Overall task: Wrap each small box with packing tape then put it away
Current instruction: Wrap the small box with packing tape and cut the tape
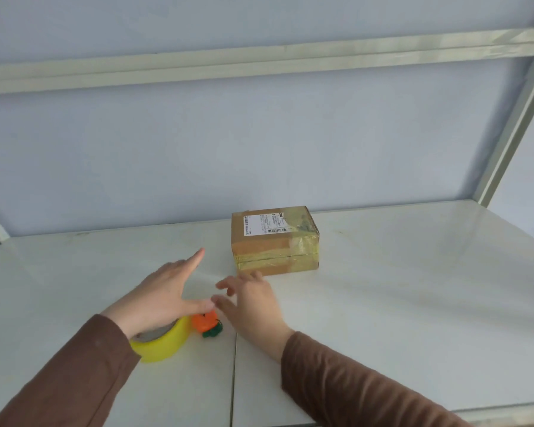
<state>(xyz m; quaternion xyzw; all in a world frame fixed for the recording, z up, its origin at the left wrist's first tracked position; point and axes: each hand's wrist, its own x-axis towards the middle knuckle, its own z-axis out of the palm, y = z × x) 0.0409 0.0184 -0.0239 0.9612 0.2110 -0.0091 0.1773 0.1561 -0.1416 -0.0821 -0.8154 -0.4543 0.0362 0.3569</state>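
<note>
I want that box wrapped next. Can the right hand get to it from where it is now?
Probably yes. The right hand is open, its fingertips just short of the cardboard box, and only bare shelf surface lies between them. The tape roll sits on the left, out of the way.

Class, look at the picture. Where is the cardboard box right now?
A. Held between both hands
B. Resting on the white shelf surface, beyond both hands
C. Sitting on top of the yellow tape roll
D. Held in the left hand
B: the cardboard box rests on the white shelf surface, with the left hand and right hand open, short of it.
</note>
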